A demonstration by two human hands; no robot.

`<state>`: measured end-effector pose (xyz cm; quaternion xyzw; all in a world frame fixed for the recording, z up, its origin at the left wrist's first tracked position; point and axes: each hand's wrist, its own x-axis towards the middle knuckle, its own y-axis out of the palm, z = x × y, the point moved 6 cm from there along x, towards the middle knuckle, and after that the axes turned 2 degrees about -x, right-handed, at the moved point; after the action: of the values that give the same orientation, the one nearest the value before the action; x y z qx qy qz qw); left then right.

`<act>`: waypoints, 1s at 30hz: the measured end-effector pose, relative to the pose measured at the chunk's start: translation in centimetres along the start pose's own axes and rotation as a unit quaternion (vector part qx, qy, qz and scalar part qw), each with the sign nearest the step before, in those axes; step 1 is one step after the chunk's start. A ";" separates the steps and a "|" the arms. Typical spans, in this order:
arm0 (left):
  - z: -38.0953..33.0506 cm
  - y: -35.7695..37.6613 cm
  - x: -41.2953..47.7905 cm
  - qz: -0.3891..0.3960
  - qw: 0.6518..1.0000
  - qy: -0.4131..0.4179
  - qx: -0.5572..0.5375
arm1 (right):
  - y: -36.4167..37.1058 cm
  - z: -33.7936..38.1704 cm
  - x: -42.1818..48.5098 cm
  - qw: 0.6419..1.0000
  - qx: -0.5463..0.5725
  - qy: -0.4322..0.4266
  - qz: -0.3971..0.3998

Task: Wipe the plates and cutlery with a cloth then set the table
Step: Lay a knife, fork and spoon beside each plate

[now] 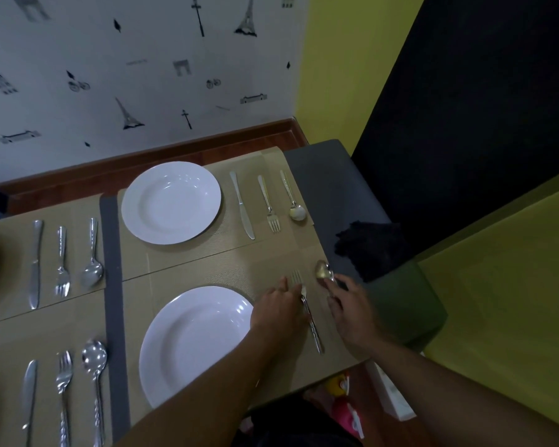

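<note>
A fork (308, 312) lies on a tan mat (207, 269) just right of the near plate (194, 346), tines pointing away from the person. The left hand (276, 306) rests palm down over it, fingers mostly straight, its thumb side touching the fork near the neck. Just right of the fork, the right hand (347, 301) has its fingers curled round the handle of a spoon (322, 270), whose bowl sits near the mat's right edge, apart from the fork's tines. Most of the spoon's handle is hidden under the fingers.

Beyond, a far plate (171, 202) sits on its own mat with a far knife (242, 204), far fork (268, 204) and far spoon (292, 198) side by side to its right. Two more sets of knife, fork and spoon lie on mats to the left: an upper-left set (62, 262) and a lower-left set (64, 382). A dark cloth (368, 250) lies crumpled on the grey table (329, 175) right of the mats, near the right hand.
</note>
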<state>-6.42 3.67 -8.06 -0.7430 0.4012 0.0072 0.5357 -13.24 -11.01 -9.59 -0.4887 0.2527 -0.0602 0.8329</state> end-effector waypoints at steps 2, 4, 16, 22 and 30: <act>0.1 -0.4 -0.1 -0.009 1.000 0.009 -0.016 | -0.7 0.3 0.1 1.000 -0.021 -0.004 -0.015; 0.6 -1.0 0.1 -0.013 1.000 0.025 -0.007 | -1.4 1.0 0.6 0.999 -0.039 -0.014 -0.017; 8.0 -8.3 -0.5 -0.057 0.992 0.027 0.113 | -2.7 11.8 5.0 0.992 -0.090 -0.064 0.057; 13.8 -13.2 -5.1 -0.088 0.990 -0.047 0.096 | -1.6 20.7 5.1 0.984 -0.115 -0.117 0.073; 20.7 -16.5 -9.9 -0.114 0.985 -0.109 0.066 | 1.1 29.8 5.3 0.974 -0.123 -0.172 0.087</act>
<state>5.57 27.83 0.52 -0.7415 0.2524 0.0006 0.6217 5.47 11.05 -0.64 -0.5661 0.1530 0.1292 0.7997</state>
